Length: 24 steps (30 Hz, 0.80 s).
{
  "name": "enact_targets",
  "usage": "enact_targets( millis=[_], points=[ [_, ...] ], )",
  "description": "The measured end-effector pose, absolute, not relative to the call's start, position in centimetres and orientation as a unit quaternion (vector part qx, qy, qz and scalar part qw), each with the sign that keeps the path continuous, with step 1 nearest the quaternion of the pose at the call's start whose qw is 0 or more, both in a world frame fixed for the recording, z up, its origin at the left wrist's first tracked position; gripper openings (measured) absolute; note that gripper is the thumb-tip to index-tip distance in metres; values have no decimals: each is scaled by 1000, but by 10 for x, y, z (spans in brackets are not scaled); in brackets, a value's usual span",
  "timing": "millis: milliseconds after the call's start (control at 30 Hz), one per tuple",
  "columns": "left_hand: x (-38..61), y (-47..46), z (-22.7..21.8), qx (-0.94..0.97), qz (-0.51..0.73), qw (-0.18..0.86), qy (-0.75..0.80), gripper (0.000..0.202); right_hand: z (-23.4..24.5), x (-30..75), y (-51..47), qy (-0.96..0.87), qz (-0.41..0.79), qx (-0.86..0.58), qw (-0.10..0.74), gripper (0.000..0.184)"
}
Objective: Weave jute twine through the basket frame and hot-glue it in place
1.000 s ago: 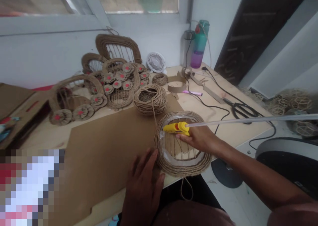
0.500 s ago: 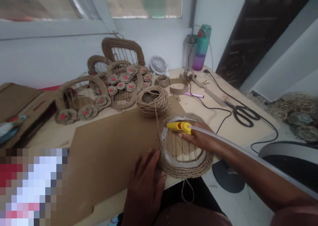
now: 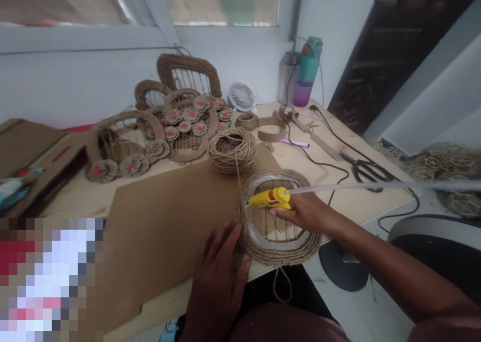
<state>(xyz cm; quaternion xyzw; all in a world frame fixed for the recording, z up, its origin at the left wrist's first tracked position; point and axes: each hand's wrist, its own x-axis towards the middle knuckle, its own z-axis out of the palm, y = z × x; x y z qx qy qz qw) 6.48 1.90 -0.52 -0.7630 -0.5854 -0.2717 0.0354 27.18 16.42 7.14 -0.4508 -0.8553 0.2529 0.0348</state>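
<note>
My right hand [image 3: 300, 209] is closed round a yellow hot glue gun [image 3: 269, 198], with a long clear glue stick [image 3: 356, 185] trailing from its back. The nozzle points left, at the inner left side of a rounded frame wound with jute twine [image 3: 280, 259]. Pale material lines the frame's inside, and thin cords cross its opening. My left hand [image 3: 221, 272] lies with fingers apart at the frame's lower left edge, over a brown cardboard sheet [image 3: 169, 226]. From the frame's left side a strand runs up to a ball of twine [image 3: 233, 151].
Finished-looking twine frames with paper flowers [image 3: 188, 116] stand along the wall. A small white fan [image 3: 242, 97], a bottle [image 3: 306, 73], a pink marker [image 3: 295, 143], scissors [image 3: 370, 171] and a black cable [image 3: 340, 168] are on the table. A stool [image 3: 443, 262] stands at right.
The glue gun and my right hand have moved slightly down and left along the frame's inner edge. The glue stick's tail has swung up to nearly level. My left hand has hardly moved.
</note>
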Motion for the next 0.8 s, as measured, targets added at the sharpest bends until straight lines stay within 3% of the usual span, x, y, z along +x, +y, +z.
enact_targets(
  millis=[100,233,433,633,800],
  points=[
    [67,20,-6,-751,-293,40,-590,51,72,273,162,-850,247,-463,53,34],
    [67,21,-2,-762,-287,54,-578,49,75,275,158,-853,290,-433,11,38],
    [66,21,2,-767,-273,43,-579,49,71,277,156,-850,293,-436,45,33],
    [68,21,2,-765,-278,33,-579,47,74,285,147,-849,352,-395,8,30],
    [68,21,3,-759,-281,23,-587,49,73,285,146,-848,299,-437,27,33]
  ],
)
